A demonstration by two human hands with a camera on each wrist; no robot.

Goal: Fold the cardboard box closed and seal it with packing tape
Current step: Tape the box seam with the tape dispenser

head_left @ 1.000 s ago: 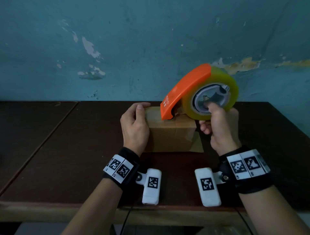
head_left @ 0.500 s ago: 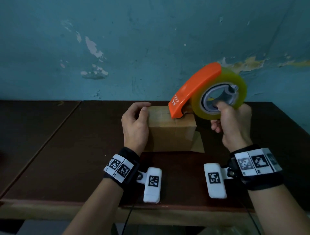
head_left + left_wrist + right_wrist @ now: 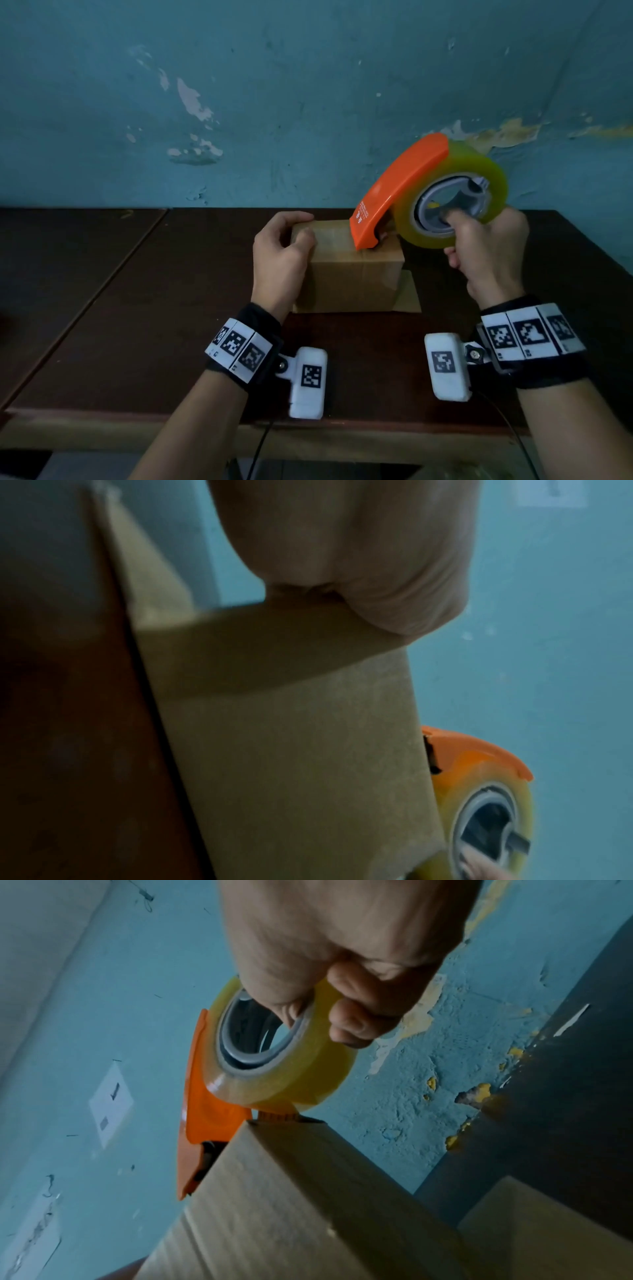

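A small brown cardboard box [image 3: 352, 277] stands on the dark wooden table [image 3: 137, 308] with its top flaps folded down. My left hand [image 3: 284, 253] grips the box's left top edge, fingers curled over it and thumb on top. My right hand [image 3: 486, 253] holds an orange tape dispenser [image 3: 397, 195] by the core of its yellowish tape roll [image 3: 479, 192]. The dispenser's orange nose rests on the right part of the box top [image 3: 260, 1153]. A loose flap [image 3: 409, 294] sticks out at the box's lower right.
A peeling blue wall [image 3: 274, 102] rises right behind the table. The table's front edge [image 3: 205, 435] is near my forearms, and a seam [image 3: 102, 284] runs down the tabletop on the left.
My right hand has drawn the dispenser to the right along the box top, from the middle toward the right edge. My left hand has stayed on the box.
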